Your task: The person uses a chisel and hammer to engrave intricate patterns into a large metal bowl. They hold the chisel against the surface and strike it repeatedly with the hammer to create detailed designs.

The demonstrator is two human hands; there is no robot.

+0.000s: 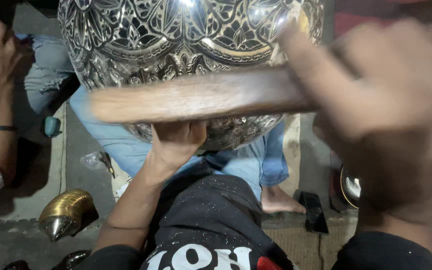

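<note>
Bracing the engraved metal bowl (186, 45) from beneath, my left hand (176, 142) grips its underside, steadying it; my right hand (376, 115) clenches a wooden stick (196, 97) across its front.

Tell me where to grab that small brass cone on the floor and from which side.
Grip the brass cone around its wide ribbed golden body, probably from above. It lies on its side on the floor, silvery pointed tip toward the lower left, so the tip offers little hold. The ribs should help against slipping. The left hand is nearer; it presses the engraved metal vessel.
</note>
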